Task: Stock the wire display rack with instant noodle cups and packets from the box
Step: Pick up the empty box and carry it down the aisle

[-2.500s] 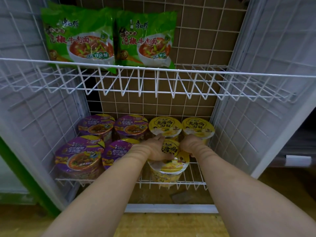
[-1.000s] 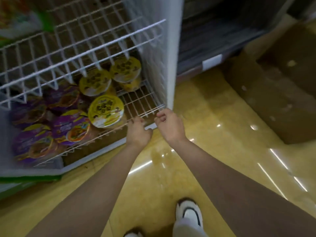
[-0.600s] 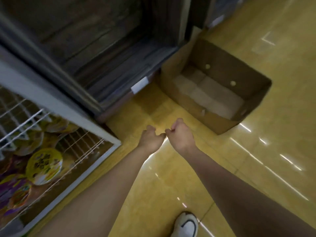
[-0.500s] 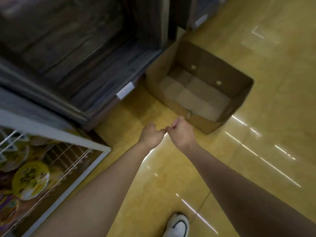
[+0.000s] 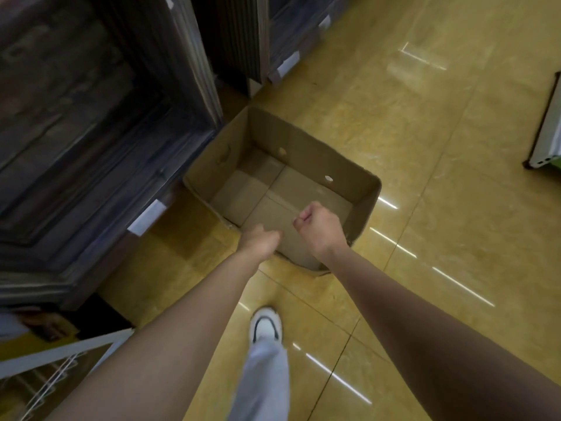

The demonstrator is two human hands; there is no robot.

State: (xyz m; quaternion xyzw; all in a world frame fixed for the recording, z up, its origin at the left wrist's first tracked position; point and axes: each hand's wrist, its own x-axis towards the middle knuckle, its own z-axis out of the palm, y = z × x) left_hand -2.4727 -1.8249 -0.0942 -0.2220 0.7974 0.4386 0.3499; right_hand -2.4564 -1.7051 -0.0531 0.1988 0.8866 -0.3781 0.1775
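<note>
An open brown cardboard box [image 5: 315, 165] sits on the yellow floor ahead of me; its bare bottom shows and I see no noodle cups or packets in it. My left hand [image 5: 260, 243] hovers at the box's near edge with fingers curled in, holding nothing. Beside it my right hand [image 5: 318, 227] is a closed fist over the near part of the box, also holding nothing. Only a corner of the white wire rack [image 5: 57, 357] shows at the bottom left, and its noodle cups are out of view.
Dark wooden shelving [image 5: 91, 132] with white price tags runs along the left, right beside the box. A white and green fixture [image 5: 546, 141] stands at the right edge. My foot in a white shoe [image 5: 265, 325] is on the glossy tiled floor below my hands.
I have let go of the yellow cup on the rack and turned right. The rack slid out to the bottom left; the box now lies under my two hands, which have drawn slightly apart.
</note>
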